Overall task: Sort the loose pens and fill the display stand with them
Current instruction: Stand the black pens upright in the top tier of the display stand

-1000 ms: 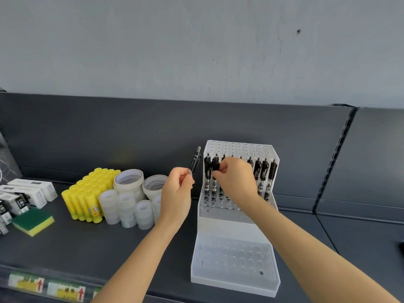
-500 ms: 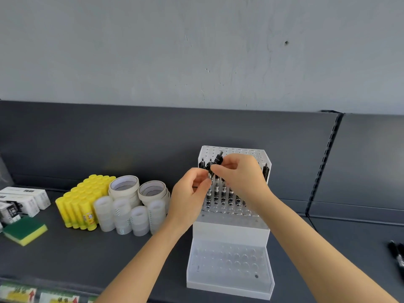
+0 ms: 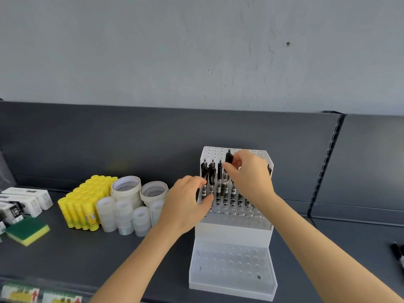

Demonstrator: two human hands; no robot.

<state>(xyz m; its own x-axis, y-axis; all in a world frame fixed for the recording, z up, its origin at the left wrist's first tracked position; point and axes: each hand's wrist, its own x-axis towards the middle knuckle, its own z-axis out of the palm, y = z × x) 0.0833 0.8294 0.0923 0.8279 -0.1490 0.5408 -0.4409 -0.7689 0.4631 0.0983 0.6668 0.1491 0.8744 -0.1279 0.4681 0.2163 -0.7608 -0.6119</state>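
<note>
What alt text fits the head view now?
The right hand pinches a black pen over the upper tier of a white display stand, beside pens already standing there; the left hand rests at the stand's left edge.

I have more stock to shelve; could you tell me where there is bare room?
Free: the shelf front between the sponge and the display stand, and right of the stand up to the loose pens. Crowded: the back left, with boxes, glue sticks and tape rolls.

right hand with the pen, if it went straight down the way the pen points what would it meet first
Probably the upper tier of the display stand: the right hand pinches a pen upright over its holes, beside the standing pens. Which row is unclear.
</note>
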